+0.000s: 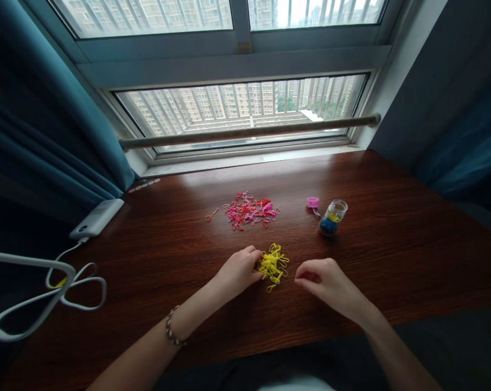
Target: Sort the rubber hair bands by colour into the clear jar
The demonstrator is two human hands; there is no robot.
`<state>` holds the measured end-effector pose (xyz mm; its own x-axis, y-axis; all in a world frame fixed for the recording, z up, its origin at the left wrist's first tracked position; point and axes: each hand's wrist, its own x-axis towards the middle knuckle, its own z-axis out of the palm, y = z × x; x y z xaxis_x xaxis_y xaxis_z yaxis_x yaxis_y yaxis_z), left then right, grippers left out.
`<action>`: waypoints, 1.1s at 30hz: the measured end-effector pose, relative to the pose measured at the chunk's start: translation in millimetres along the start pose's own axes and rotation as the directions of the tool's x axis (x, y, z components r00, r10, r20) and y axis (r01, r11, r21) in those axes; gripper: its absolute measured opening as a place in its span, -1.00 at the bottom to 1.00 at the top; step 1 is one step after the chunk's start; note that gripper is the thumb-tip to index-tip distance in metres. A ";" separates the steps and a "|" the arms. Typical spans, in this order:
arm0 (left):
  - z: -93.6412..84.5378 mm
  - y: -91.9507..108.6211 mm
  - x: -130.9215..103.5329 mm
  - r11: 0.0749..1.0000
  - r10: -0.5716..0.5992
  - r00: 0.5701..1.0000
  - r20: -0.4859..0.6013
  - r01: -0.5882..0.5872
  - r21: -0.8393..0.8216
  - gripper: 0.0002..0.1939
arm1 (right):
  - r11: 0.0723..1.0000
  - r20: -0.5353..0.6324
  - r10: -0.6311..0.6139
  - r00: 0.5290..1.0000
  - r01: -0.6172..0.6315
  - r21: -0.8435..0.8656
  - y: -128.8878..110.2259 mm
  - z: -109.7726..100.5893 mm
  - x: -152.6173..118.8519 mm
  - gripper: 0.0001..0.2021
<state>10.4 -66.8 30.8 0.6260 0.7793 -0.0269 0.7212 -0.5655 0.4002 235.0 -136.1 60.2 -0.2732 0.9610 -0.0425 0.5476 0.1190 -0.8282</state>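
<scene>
A small heap of yellow clips (273, 265) lies on the brown table, with my left hand (240, 271) at its left edge, the fingertips curled against the clips. To the right of the heap, my right hand (322, 282) has its fingers closed together; whatever they hold, if anything, is too small to make out. Beyond the yellow heap spreads a pile of red and pink clips (251, 210). A glass jar (333, 217) with blue and yellow pieces inside stands at the right, its mouth uncovered. Beside it is a small pink item (312, 202).
A white power bank (97, 219) with a white cable sits at the table's left edge. The white loops of a stand or cable (58, 293) stick in at the lower left. A window with a rail (249, 132) and blue curtains border the brown table (164, 217).
</scene>
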 end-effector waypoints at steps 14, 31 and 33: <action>-12.2 -1.1 30.8 0.973 0.230 0.972 0.054 -0.231 0.019 -0.88 | 1.000 -0.027 0.020 0.999 -0.020 0.008 1.7 5.7 -8.4 -0.90; -20.0 18.0 37.7 0.544 -0.079 0.991 0.112 0.137 -0.828 -0.75 | 0.983 -0.312 -0.181 0.933 0.183 -0.021 -16.5 28.1 44.9 -0.64; -22.2 18.3 37.2 0.483 -0.095 0.983 0.158 0.185 -0.856 -0.76 | 0.980 -0.328 -0.191 0.925 0.196 -0.019 -16.4 27.7 47.6 -0.73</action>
<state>40.4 -42.2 57.5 0.5935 0.7770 -0.2097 0.2104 0.1017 0.9723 191.2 -99.3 56.2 -0.0983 0.9482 0.3022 0.4983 0.3097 -0.8098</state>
